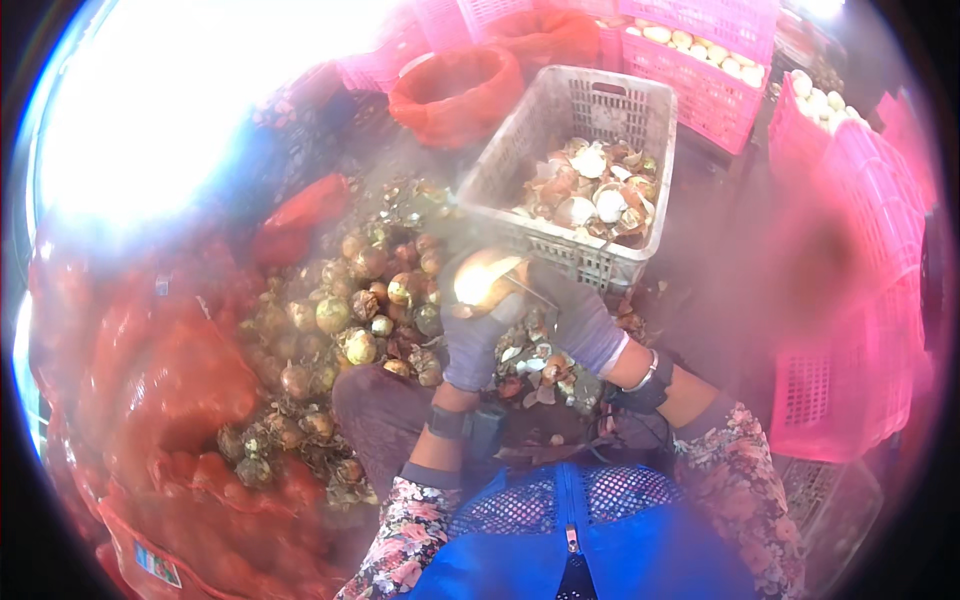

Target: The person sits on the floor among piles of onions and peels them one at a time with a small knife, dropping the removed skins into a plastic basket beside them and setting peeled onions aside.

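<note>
Both my hands are in light purple gloves and meet in the middle of the view. My left hand (470,340) is closed around a pale, partly peeled onion (484,278), holding it up before the near left corner of a grey crate (640,258). Close against the onion's right side is my right hand (588,322), its fingers curled. A thin dark line shows between this hand and the onion, but haze hides what it belongs to. Inside the crate lie onion skins (560,172) and several whitish onions (610,204).
Unpeeled onions (334,314) lie heaped on the floor at left, beside red mesh sacks (180,370). An open red sack (450,95) stands beyond. Pink crates (690,90) with peeled onions line the back and right. Skin scraps (550,370) lie below my hands.
</note>
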`<state>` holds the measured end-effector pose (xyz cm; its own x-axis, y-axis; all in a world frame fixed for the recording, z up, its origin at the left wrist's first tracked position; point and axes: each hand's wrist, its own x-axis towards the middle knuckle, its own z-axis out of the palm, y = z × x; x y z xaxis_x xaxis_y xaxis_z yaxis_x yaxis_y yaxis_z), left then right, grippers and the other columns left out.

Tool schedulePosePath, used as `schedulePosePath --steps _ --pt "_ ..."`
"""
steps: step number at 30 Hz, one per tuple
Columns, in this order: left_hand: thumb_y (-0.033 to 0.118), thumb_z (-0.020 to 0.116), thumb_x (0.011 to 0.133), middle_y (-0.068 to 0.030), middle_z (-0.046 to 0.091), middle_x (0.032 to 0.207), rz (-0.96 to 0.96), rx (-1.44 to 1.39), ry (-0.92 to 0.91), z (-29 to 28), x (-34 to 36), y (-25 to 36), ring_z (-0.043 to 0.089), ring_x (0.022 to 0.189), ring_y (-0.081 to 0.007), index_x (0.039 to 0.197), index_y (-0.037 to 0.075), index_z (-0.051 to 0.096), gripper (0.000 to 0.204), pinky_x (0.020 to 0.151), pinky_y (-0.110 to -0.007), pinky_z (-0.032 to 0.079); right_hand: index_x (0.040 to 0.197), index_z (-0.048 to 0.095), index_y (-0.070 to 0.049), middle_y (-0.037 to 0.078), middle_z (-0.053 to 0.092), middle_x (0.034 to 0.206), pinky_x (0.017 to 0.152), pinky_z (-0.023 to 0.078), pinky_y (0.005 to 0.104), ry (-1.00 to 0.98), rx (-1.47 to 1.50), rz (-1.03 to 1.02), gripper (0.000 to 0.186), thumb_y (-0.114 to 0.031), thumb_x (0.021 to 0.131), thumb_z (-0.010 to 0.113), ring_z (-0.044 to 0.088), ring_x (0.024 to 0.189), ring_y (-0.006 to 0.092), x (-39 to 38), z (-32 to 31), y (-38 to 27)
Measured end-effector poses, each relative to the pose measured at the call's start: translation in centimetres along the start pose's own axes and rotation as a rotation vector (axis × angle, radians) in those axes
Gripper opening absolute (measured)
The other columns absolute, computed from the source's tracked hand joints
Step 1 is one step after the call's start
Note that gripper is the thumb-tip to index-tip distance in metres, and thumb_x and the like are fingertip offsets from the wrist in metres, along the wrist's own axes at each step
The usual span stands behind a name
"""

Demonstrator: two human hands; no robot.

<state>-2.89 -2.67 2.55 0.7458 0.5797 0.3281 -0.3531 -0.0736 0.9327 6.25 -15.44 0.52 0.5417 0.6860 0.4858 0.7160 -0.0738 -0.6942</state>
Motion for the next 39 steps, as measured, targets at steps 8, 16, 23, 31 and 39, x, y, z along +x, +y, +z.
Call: schedulePosePath --steps 8,16,23,31,39 --pt "0.014 0.08 0.067 -0.0113 0.053 0.121 0.06 0.046 0.039 -0.1 -0.1 -0.4 0.054 0.11 -0.0217 0.13 0.003 0.039 0.075 0.095 -0.035 0.047 0.133 0.046 -0.007 0.02 0.06 0.115 0.088 0.048 0.0386 -0.042 0.055 0.04 0.054 0.002 0.08 0.055 0.06 0.105 0.035 -0.1 0.5 0.8" --pt "0.01 0.081 0.063 -0.0107 0.052 0.117 0.325 0.408 0.045 0.1 -0.9 -1.0 0.054 0.107 -0.0215 0.13 0.004 0.036 0.081 0.094 -0.034 0.048 0.115 0.057 -0.001 0.001 0.061 0.105 0.085 0.048 0.0266 0.143 1.234 0.596 0.025 -0.008 0.091 0.056 0.058 0.095 0.0134 0.0 3.3 2.8" --pt "0.022 0.064 0.08 -0.0159 0.063 0.106 -0.28 -0.454 -0.096 1.2 -1.6 0.5 0.063 0.094 -0.0229 0.121 -0.005 0.05 0.051 0.082 -0.032 0.053 0.131 0.047 -0.012 0.013 0.062 0.108 0.074 0.052 0.0362 -0.154 -0.449 0.094 0.043 -0.018 0.09 0.052 0.063 0.093 0.0258 1.5 1.1 2.0" --pt "0.046 0.056 0.077 -0.0211 0.062 0.108 -0.525 -0.768 -0.127 0.9 -1.0 1.2 0.064 0.094 -0.029 0.123 -0.008 0.049 0.071 0.081 -0.038 0.055 0.14 0.036 -0.013 0.014 0.059 0.119 0.09 0.049 0.0323 -0.264 -0.46 -0.005 0.047 -0.012 0.094 0.046 0.062 0.102 0.0242 3.5 -1.3 0.6" --pt "0.045 0.058 0.083 -0.0157 0.06 0.107 -0.343 -0.202 -0.239 -1.4 -1.7 -0.9 0.062 0.089 -0.026 0.122 -0.003 0.049 0.062 0.076 -0.036 0.054 0.116 0.058 -0.006 0.016 0.065 0.104 0.085 0.049 0.0382 -0.45 0.183 0.148 0.029 -0.021 0.091 0.053 0.062 0.095 0.0244 0.3 -2.3 7.3"
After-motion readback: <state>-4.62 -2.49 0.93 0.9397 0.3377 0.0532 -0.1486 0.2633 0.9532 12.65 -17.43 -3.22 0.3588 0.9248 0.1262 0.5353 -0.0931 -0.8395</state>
